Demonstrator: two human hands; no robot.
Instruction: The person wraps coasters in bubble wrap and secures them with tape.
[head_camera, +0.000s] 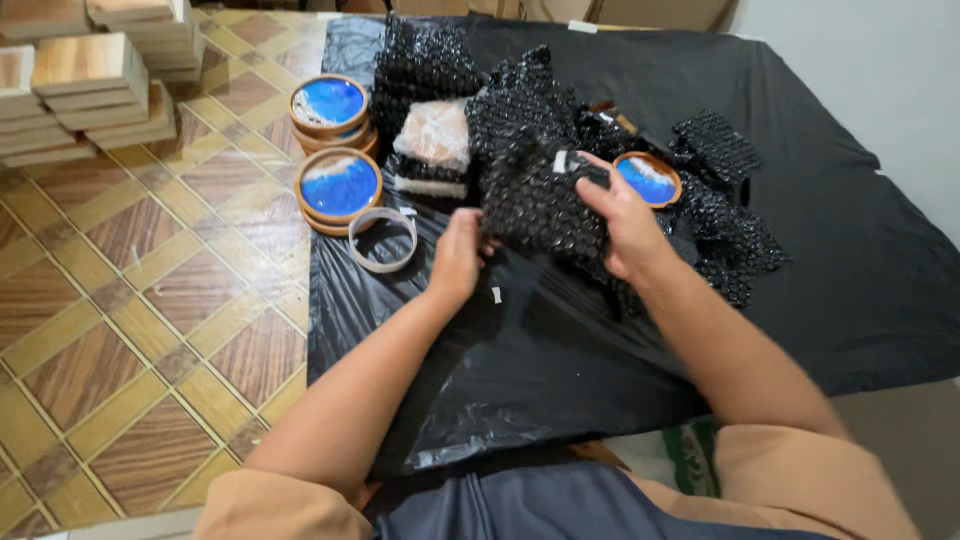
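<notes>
My left hand (458, 254) and my right hand (622, 222) both grip a bundle wrapped in black bubble wrap (538, 205), held just above a black plastic sheet (560, 340). What is inside the wrap is hidden. A round wooden coaster with a blue and white centre (648, 178) lies just right of my right hand. More black bubble wrap (735, 235) is piled behind and to the right of the bundle.
Two stacks of blue round coasters (338, 187) (329, 106) stand at the sheet's left edge, beside a roll of clear tape (382, 239). A wrapped block in clear and black bubble wrap (433, 145) sits behind. Piles of wooden boards (90, 85) rest on the tiled floor (150, 300).
</notes>
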